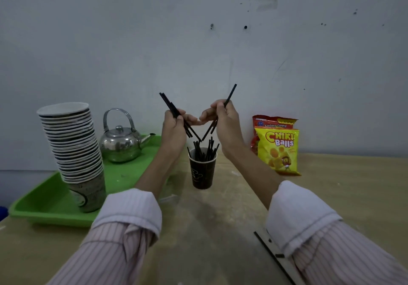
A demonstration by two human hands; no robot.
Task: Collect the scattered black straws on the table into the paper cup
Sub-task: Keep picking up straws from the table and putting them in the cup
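Your left hand [174, 128] is gripping a small bundle of thin black plastic straws [170, 106], and your right hand [225, 119] is pinching a few more of the same straws [230, 93]. Both bundles are slanting inward and down, their lower tips nearly meeting directly above the mouth of the dark brown paper cup [202, 174], which is standing upright on the pale wooden table [220, 218] and already holding many straws. The cup is lying straight below both hands, about equally near each; tilting each bundle's long axis toward vertical should let it drop in.
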